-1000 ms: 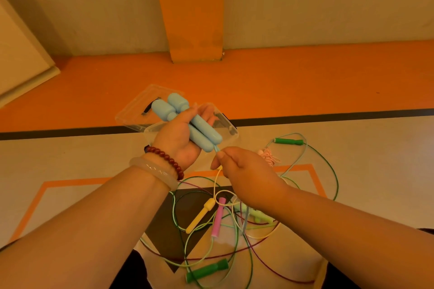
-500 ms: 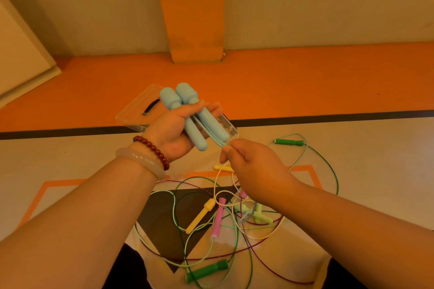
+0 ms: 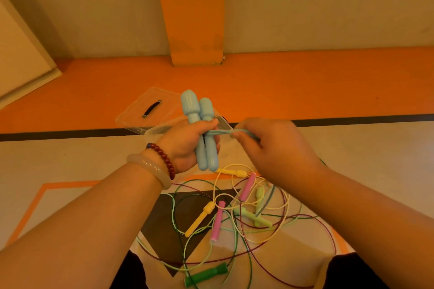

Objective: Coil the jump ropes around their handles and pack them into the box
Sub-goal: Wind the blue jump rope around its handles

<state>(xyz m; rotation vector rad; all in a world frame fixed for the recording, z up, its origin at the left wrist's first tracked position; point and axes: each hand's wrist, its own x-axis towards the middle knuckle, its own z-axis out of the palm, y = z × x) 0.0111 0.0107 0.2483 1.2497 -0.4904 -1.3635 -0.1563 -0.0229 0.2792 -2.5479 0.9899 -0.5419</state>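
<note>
left hand [image 3: 185,141] grips two blue handles [image 3: 203,134] upright in front of the box [image 3: 150,112], right hand [image 3: 270,148] beside the handles pinches the blue cord [image 3: 219,133] stretched from them, other ropes [image 3: 234,213] below the handles

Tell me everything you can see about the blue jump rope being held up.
The blue jump rope is pale blue and looks like smooth plastic. Its two handles stand side by side, nearly upright, bulbous ends up, gripped round the middle by the left hand. Its thin cord crosses the handles and runs sideways to the right hand, which pinches it taut. The rope is held off the floor; how many turns are wound cannot be told.
</note>
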